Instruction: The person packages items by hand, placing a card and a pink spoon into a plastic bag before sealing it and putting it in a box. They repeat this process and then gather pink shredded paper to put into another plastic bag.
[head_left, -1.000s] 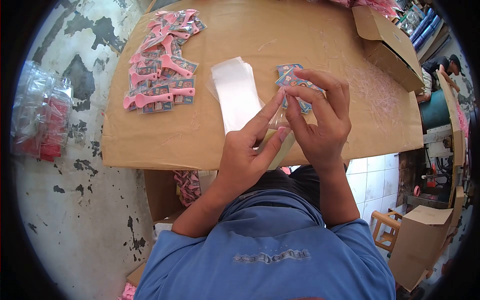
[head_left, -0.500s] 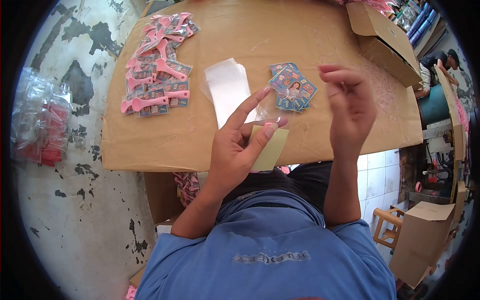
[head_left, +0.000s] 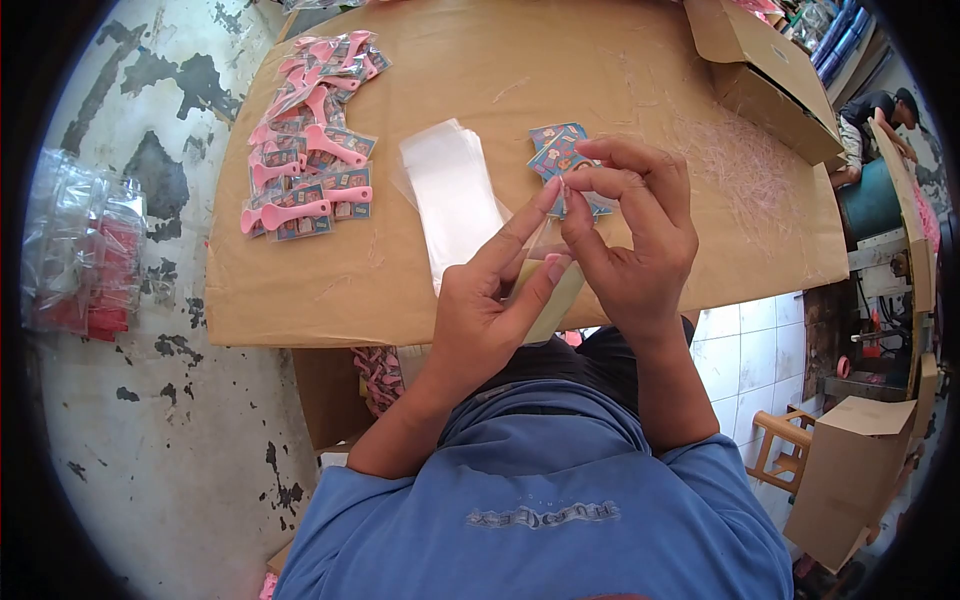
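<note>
My left hand (head_left: 495, 300) holds a clear bag with a pale yellow-green card (head_left: 550, 298) in it, between thumb and fingers, near the table's front edge. The fingertips of my right hand (head_left: 635, 225) are pinched at the upper edge of the bag, meeting my left index fingertip. Behind them lies a small stack of blue printed cards (head_left: 556, 148), partly covered by my right hand. A stack of clear empty bags (head_left: 448, 195) rests on the table left of the cards.
Packed pink spoons with cards (head_left: 318, 140) are heaped at the table's left. An open cardboard box (head_left: 770, 95) stands at the back right, near thin plastic strands (head_left: 745, 180). At the far right another person (head_left: 868, 115) bends beside a green drum. Plastic packs hang at the left.
My right hand has moved left and down to the bag, its fingers closing at the bag's upper edge. My left hand still holds the bag and card, now tilted slightly.
</note>
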